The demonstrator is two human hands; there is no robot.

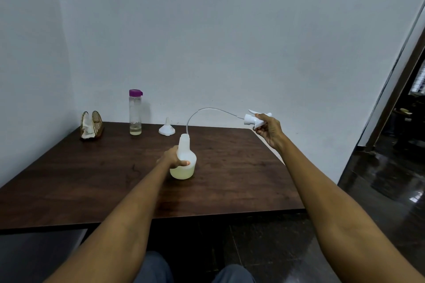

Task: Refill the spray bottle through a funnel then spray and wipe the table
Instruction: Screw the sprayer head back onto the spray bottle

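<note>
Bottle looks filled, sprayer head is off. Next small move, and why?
Probably feed the dip tube down the neck and bring the sprayer head onto the spray bottle. The right hand holds the head off to the side, the left hand steadies the bottle, liquid is inside, and the funnel sits on the table.

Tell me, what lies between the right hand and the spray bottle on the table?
In the head view, only the thin dip tube arcs from the trigger head in the right hand to the spray bottle; bare table below.
</note>
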